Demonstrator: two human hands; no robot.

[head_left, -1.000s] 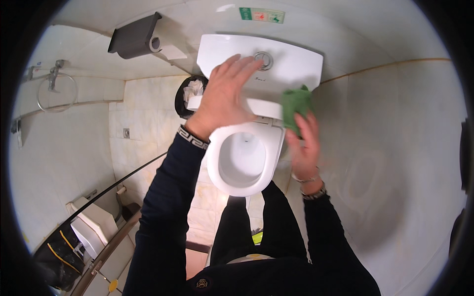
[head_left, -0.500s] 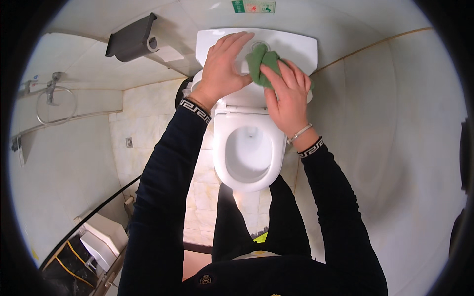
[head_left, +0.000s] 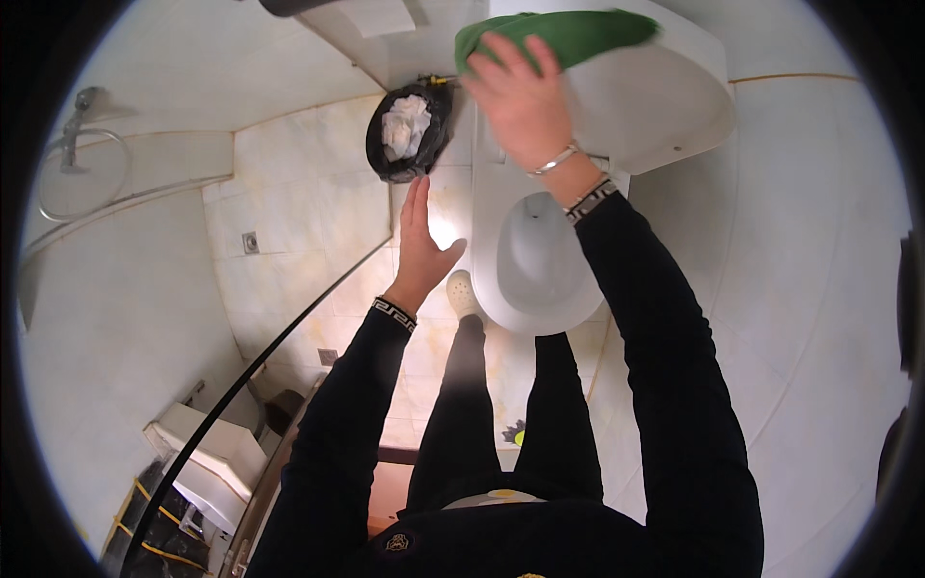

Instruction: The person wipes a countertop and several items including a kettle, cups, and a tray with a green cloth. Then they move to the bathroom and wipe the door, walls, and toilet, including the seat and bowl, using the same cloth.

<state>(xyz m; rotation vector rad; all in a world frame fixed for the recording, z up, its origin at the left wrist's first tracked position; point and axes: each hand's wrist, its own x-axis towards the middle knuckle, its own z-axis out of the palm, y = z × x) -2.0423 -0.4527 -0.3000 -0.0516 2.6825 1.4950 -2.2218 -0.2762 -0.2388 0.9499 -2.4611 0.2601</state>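
My right hand point(head_left: 528, 108), a little blurred, is on a green cloth point(head_left: 578, 43) at the left end of the white toilet tank point(head_left: 674, 106). Its fingers press on the cloth, which stretches out along the tank's top toward the right. Below the tank stands the white toilet point(head_left: 493, 265), its bowl uncovered. My left hand point(head_left: 424, 249) hovers left of the toilet, holding nothing, with the thumb apart from the straight fingers. Just beyond its fingertips is a bin with a black bag point(head_left: 382, 162), full of crumpled white paper point(head_left: 405, 127).
A shower hose point(head_left: 125, 173) hangs on the left wall. A dark-edged partition point(head_left: 279, 342) runs diagonally at the left, with a white sink point(head_left: 198, 462) at the lower left. The grey wall point(head_left: 800, 289) is close on the right. My shoe point(head_left: 461, 294) stands beside the toilet.
The view has shifted, and the bin now shows. My left hand has left the tank and come down beside the toilet. My right hand has taken the cloth to the tank's left end.
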